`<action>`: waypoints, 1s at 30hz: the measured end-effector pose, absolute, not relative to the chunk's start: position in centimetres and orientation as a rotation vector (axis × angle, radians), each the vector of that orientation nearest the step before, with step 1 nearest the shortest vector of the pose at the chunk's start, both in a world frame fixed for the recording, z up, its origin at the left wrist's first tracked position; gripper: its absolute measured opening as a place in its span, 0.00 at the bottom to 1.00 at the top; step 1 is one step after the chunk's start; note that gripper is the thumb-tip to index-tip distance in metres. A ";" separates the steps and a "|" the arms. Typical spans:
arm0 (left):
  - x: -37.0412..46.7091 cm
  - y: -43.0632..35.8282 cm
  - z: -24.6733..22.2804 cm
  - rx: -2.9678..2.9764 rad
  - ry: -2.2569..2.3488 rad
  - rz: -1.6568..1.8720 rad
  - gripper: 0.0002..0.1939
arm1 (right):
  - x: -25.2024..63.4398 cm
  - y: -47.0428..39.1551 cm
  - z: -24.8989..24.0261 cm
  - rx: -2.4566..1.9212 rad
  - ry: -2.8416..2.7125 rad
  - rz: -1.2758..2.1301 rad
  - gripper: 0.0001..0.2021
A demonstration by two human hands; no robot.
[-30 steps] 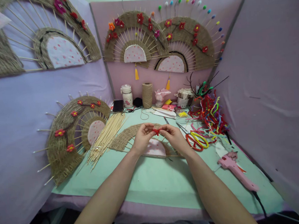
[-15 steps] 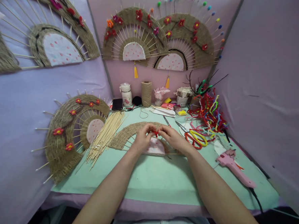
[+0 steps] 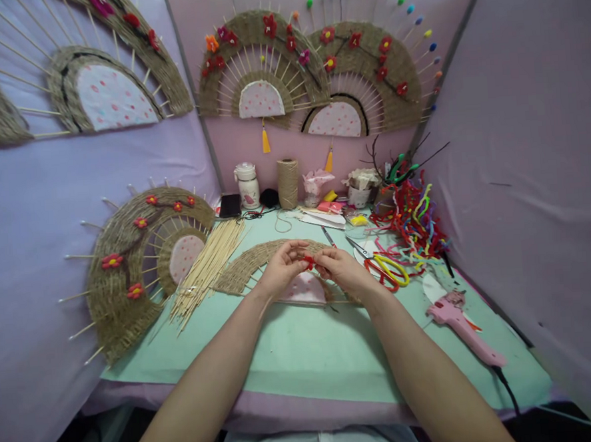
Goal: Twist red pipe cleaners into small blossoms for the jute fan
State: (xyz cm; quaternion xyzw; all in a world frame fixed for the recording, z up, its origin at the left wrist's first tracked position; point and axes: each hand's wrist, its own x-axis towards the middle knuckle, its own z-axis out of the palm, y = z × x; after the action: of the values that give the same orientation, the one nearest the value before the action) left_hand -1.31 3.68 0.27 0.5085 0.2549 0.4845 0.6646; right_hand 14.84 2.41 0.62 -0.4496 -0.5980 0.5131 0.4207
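Between my fingertips is a small red fuzzy piece, like pipe cleaner, its shape partly covered. My left hand pinches it from the left with thumb and fingers. From the right, my right hand grips it with thumb and forefinger. Both hands are above a half-round twine-woven fan lying flat on the table. The fan's white, pink-spotted centre shows below my hands, while its right part is largely hidden by my right hand.
Right of my hands lie scissors with red and yellow handles, then a pink glue gun with a cord. Thin sticks are piled left. Coloured pipe cleaners, a twine spool and a white jar stand behind.
The fingers of both hands have shifted slightly around the red piece, and more of it shows now. The view has moved a little; the table things stay put.
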 end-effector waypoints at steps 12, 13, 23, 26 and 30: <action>-2.1 4.3 0.1 0.615 0.435 0.950 0.14 | 14.8 1.3 2.4 -0.821 -1.982 0.344 0.13; -2.2 4.4 0.1 0.601 0.427 0.943 0.14 | 14.8 1.4 2.3 -0.811 -2.003 0.304 0.12; -2.2 4.1 0.2 0.611 0.460 0.890 0.18 | 14.9 1.7 1.6 -0.853 -2.021 0.165 0.08; -2.2 4.1 0.2 0.610 0.460 0.905 0.17 | 14.8 1.7 1.6 -0.859 -2.024 0.163 0.09; -2.2 4.1 0.4 0.587 0.427 0.891 0.18 | 14.9 1.5 1.9 -0.824 -2.036 0.161 0.12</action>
State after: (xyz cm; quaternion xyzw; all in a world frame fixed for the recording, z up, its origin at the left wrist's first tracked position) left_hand -2.23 4.11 0.37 0.2778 0.2017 0.4214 0.8393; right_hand 14.90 1.54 1.86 -0.3336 -0.8243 0.0652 0.4527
